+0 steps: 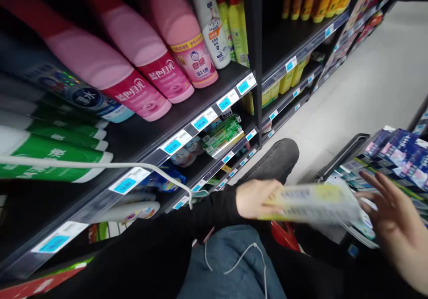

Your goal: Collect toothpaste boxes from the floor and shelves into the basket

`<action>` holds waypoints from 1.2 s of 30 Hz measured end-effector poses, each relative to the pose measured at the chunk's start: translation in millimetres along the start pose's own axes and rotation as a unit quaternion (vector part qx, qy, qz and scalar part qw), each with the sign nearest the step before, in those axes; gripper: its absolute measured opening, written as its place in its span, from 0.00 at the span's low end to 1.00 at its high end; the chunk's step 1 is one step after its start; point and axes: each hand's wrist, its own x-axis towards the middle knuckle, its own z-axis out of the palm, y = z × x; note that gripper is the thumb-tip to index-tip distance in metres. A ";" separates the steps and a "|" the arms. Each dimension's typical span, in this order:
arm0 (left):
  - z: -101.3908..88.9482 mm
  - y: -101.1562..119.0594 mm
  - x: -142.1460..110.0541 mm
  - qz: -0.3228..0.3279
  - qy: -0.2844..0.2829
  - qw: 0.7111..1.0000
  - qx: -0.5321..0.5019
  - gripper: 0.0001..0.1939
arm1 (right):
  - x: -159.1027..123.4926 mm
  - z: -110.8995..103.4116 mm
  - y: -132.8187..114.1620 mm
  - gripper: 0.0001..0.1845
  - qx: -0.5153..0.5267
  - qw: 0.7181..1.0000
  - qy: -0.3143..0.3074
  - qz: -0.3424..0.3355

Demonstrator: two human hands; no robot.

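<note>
My left hand (256, 198) is closed around the left end of a long white-and-yellow package (310, 203), held level above my lap. Motion smears its print, so I cannot tell what kind of product it is. At the package's right end is my right hand (397, 232), its fingers spread and blurred. Its fingertips come close to that end; whether they touch it is unclear. Beyond the right hand, several dark blue boxes (399, 154) are stacked in a black-rimmed container (343, 149).
On the left, a dark store shelf (230, 82) bears pink bottles (180, 35), a white bottle (212, 26) and green packs (56, 156). A white cable (147, 166) crosses in front of it. A dark shoe (279, 156) rests on the pale floor (364, 67).
</note>
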 end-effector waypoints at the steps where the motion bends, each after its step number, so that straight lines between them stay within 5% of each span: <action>1: -12.7 -14.6 -3.5 -0.037 0.040 0.998 0.036 0.26 | 12.7 13.6 3.2 0.39 0.091 0.995 0.033 0.024; 4: -50.0 -65.9 -8.7 -0.189 0.160 0.951 0.186 0.27 | 32.4 62.4 41.7 0.37 0.127 0.976 0.097 0.148; 7: -70.6 -120.1 -15.6 -0.318 0.180 0.891 0.269 0.28 | 30.2 103.5 95.1 0.30 0.027 0.981 0.002 0.194; 12: -41.7 -177.5 -63.5 -0.414 0.127 0.855 0.286 0.26 | 14.7 131.1 143.7 0.25 -0.070 0.981 -0.109 0.144; 17: 17.4 -186.2 -134.5 -0.511 0.139 0.801 0.280 0.26 | 6.7 141.4 161.2 0.19 -0.107 0.974 -0.140 0.144; 21: 39.7 -188.6 -162.7 -0.549 0.123 0.775 0.289 0.26 | 5.8 148.4 167.1 0.15 -0.129 0.965 -0.167 0.157; 27: 41.2 -207.3 -159.5 -0.576 0.136 0.745 0.309 0.25 | 5.1 153.0 163.3 0.15 -0.149 0.953 -0.204 0.167; 36: 21.0 -232.6 -137.6 -0.609 0.087 0.744 0.263 0.24 | 0.9 153.2 169.9 0.16 -0.166 0.941 -0.235 0.181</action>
